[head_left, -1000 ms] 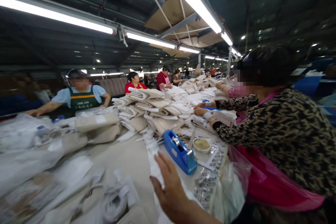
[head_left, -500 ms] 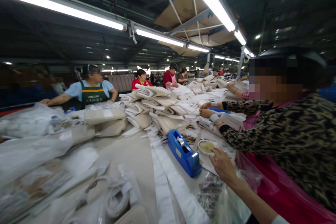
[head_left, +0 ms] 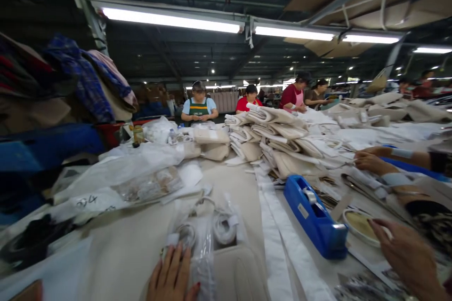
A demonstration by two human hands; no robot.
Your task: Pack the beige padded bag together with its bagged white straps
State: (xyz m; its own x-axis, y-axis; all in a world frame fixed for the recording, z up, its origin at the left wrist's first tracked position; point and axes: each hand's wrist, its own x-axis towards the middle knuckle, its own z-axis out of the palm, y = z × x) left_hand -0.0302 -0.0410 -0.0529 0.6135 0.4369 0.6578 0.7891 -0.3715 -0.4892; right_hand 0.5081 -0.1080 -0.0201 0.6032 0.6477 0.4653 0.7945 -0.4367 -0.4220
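My left hand lies with fingers spread on a clear plastic bag at the bottom centre. Under the plastic are a beige folded piece and rolled white strips. At the lower right, my right hand reaches its outstretched fingers to a round dish of yellowish paste; whether it presses into the paste is unclear. Between the hands stands a blue tape dispenser, beside long white strips on the table.
Stacked beige and white folded pieces rise behind the dispenser. A neighbour's hands work at the right. More plastic bags lie on the left, near a dark bundle. Several people stand across the table.
The view has swung left, moving the dispenser and stack rightward in the frame. My left hand has come into view on the bag. My right hand is still at the dish.
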